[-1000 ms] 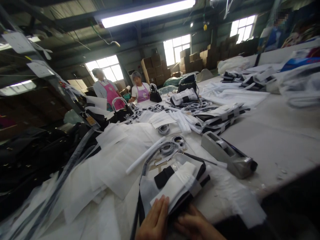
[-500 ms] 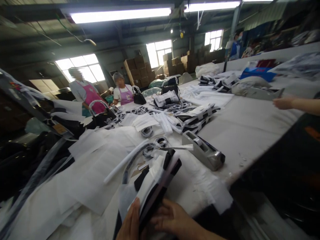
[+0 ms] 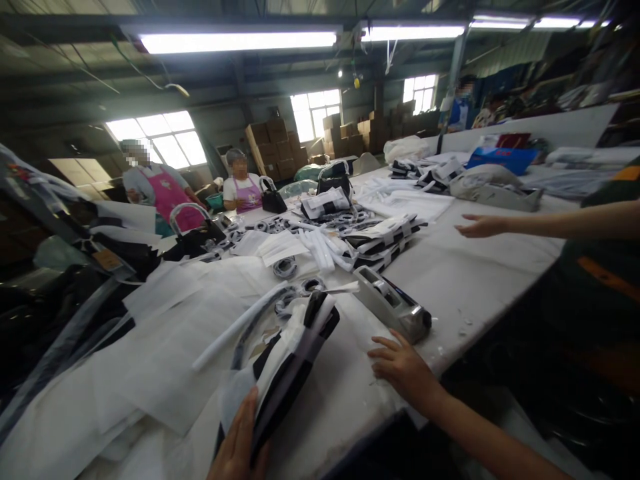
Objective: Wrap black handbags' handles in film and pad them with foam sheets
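While left hand holds bag, right hand splays.

OVERHEAD: fluorescent tubes, lit | REAR WALL: bright windows | REAR: brown cartons, stacked between windows | FAR LEFT: two people in aprons, one pink, one lavender; teal basket between them | TABLETOP, FAR RIGHT: blue package, red item behind it
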Demonstrator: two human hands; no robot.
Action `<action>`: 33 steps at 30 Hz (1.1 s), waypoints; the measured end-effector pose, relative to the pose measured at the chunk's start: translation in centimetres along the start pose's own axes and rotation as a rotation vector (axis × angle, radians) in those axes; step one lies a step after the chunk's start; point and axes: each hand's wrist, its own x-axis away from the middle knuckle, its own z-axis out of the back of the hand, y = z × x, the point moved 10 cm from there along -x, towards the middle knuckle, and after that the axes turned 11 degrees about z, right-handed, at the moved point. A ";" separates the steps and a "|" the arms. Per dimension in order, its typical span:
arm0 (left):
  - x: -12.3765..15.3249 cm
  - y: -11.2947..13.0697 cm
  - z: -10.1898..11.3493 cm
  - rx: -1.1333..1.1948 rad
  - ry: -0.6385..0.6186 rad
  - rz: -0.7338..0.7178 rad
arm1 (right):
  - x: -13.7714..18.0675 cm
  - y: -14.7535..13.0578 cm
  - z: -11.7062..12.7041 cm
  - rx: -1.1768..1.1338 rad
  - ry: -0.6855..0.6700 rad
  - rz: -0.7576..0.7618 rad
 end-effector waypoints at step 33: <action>-0.4 -2.4 -0.2 0.027 -0.060 0.282 | -3.2 -9.2 -1.6 -0.375 0.146 -0.050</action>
